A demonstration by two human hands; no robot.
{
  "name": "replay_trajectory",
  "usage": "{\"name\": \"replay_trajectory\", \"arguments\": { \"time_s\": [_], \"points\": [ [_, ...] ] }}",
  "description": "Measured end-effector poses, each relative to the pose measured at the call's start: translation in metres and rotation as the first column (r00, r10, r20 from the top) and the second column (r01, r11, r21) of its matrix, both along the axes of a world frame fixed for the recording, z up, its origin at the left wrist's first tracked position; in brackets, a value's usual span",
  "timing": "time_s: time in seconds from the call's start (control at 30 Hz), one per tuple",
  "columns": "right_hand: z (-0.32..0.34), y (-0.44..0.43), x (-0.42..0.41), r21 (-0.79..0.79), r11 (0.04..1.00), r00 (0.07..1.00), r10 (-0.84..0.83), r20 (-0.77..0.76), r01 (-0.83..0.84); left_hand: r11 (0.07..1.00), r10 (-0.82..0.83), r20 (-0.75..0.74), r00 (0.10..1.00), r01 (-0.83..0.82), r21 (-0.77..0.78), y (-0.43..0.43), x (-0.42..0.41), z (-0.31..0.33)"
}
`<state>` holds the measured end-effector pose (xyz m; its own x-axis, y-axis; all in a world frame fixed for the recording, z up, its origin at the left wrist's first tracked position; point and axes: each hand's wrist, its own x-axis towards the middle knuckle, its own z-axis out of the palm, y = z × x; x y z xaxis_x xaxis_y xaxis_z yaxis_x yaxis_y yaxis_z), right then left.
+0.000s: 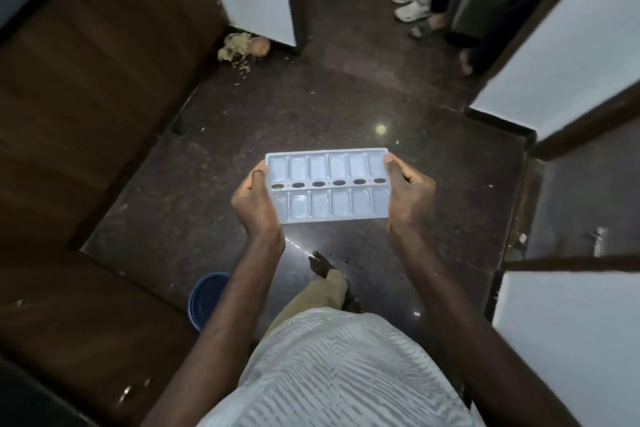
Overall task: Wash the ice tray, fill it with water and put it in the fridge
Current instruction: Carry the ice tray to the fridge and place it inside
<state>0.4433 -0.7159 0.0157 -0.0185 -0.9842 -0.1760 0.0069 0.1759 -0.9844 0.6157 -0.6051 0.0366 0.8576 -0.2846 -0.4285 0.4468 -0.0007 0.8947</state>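
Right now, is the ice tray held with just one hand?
No, the left hand and right hand each grip one end of the ice tray.

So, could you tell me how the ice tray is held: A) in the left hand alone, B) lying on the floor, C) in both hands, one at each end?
C: the left hand and the right hand each grip one short end of the ice tray.

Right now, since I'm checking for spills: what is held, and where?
The ice tray, by its two short ends: left hand grips the left end, right hand the right.
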Motion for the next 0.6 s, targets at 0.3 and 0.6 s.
{"name": "replay_trajectory", "arguments": {
  "time_s": [0.3,0.6],
  "points": [
    [-0.008,-0.048,0.107,0.082,0.947,0.951,0.305,0.054,-0.309,0.956,0.292,0.019,0.956,-0.292,0.005,0.011,0.048,0.002],
    [-0.006,-0.083,0.214,0.064,0.822,0.824,0.565,0.032,-0.566,0.812,0.583,0.001,0.813,-0.582,0.051,0.005,0.102,0.002]
  ]
}}
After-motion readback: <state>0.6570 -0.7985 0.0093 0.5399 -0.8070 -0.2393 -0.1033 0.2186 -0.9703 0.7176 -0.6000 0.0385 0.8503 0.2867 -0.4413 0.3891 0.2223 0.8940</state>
